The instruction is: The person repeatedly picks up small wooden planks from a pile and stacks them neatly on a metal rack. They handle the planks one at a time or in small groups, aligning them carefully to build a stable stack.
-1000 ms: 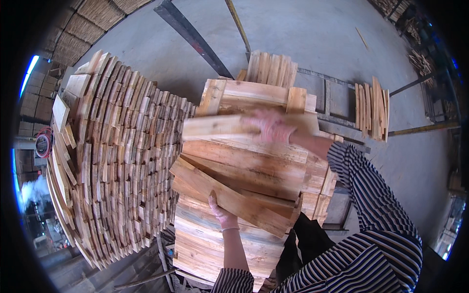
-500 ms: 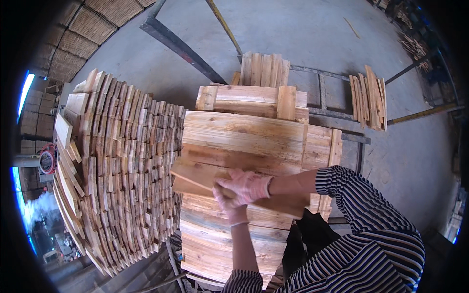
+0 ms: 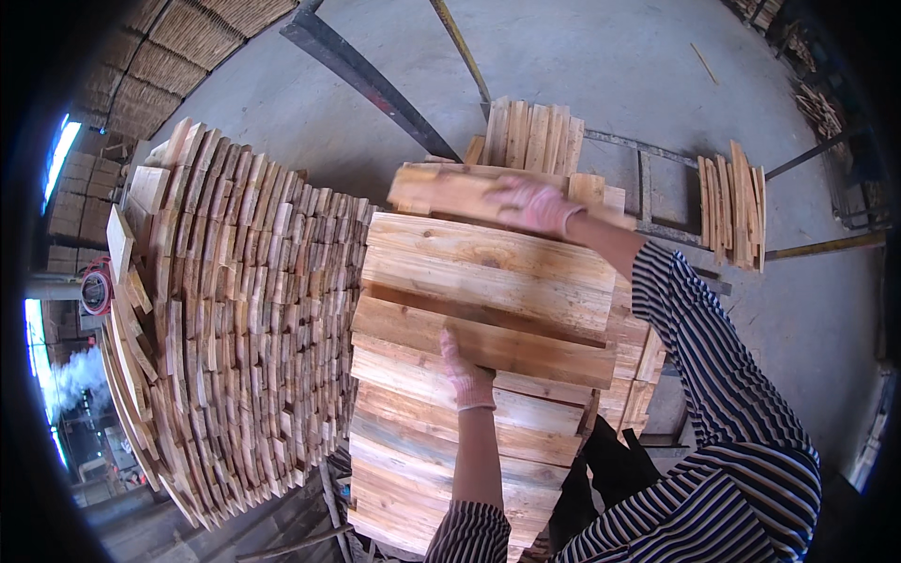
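Both my hands wear pinkish work gloves. At the far end of the stack, my right hand (image 3: 533, 204) lies over a wooden board (image 3: 436, 190), fingers wrapped across it; both are slightly blurred. Nearer to me, my left hand (image 3: 465, 373) grips the near edge of another board (image 3: 413, 328), one digit up against its face and the others hidden. That board rests tilted across the stack of planed boards (image 3: 488, 258), with a dark gap along its far side.
A tall, curved pile of boards (image 3: 253, 319) stands close on the left. Beyond the stack are more upright boards (image 3: 532, 136) and a metal frame (image 3: 646, 188). A small bundle of boards (image 3: 732, 206) rests on the right. A dark steel beam (image 3: 366, 84) crosses the far side.
My hands, together over one board before, are now apart. My right hand has moved away to the far end with a board; my left stays near the middle on another board.
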Demonstrator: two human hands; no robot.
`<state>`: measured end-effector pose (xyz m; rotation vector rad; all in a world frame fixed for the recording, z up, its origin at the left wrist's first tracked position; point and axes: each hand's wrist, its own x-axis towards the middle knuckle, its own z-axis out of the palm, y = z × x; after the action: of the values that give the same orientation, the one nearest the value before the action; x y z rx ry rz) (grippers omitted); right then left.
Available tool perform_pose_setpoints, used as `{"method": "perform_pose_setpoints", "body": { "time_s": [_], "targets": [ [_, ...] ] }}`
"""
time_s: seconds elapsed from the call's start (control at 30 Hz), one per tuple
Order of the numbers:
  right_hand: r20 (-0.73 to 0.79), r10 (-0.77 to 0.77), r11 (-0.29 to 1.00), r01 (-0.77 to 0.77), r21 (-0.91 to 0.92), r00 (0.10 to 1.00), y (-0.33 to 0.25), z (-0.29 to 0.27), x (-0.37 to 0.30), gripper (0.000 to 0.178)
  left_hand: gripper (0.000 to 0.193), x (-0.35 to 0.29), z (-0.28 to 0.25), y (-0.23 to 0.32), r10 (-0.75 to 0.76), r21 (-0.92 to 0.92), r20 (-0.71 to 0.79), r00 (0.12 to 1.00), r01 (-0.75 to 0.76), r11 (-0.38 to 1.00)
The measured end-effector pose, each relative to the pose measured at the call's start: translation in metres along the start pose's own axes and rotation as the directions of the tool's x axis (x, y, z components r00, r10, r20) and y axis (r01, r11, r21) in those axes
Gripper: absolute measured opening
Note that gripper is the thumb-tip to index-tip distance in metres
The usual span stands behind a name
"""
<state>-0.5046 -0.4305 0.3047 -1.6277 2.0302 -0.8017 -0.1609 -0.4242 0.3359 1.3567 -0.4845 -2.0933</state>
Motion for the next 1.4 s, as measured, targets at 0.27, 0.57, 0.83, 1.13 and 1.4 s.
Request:
{"method": "perform_pose_setpoints", "body": {
  "time_s": [0.27, 0.57, 0.83, 1.13, 1.4],
  "targets": [
    [-0.016, -0.197, 0.965, 0.191, -0.177, 0.98, -0.156, 0.048, -0.033, 0.074, 0.079, 0.037, -0.033, -0.005, 0.254, 0.007, 0.111, 0.961, -0.257, 0.967],
    [0.104, -0.012, 0.995, 0.022, -0.095, 0.995, -0.129, -0.031, -0.004, 0.072, 0.133, -0.003, 0.025, 0.007, 0.047, 0.719, 0.426, 0.903, -0.307, -0.624],
    [0.1, 0.22, 0.952, -0.191, -0.238, 0.97, 0.002, -0.002, 0.075, 0.054, 0.151, 0.002, 0.033, -0.007, 0.009, 0.711, 0.508, 0.862, -0.413, -0.57],
    [0.131, 0.22, 0.955, -0.186, -0.23, 0.967, -0.04, 0.001, 0.09, 0.059, 0.149, 0.006, 0.026, 0.003, -0.018, 0.719, 0.462, 0.887, -0.386, -0.577],
    [0.062, 0.287, 0.911, -0.252, -0.328, 0.956, -0.04, 0.008, 0.09, 0.056, 0.149, 0.005, 0.021, -0.005, -0.007, 0.776, 0.434, 0.901, -0.378, -0.505]
  ]
}}
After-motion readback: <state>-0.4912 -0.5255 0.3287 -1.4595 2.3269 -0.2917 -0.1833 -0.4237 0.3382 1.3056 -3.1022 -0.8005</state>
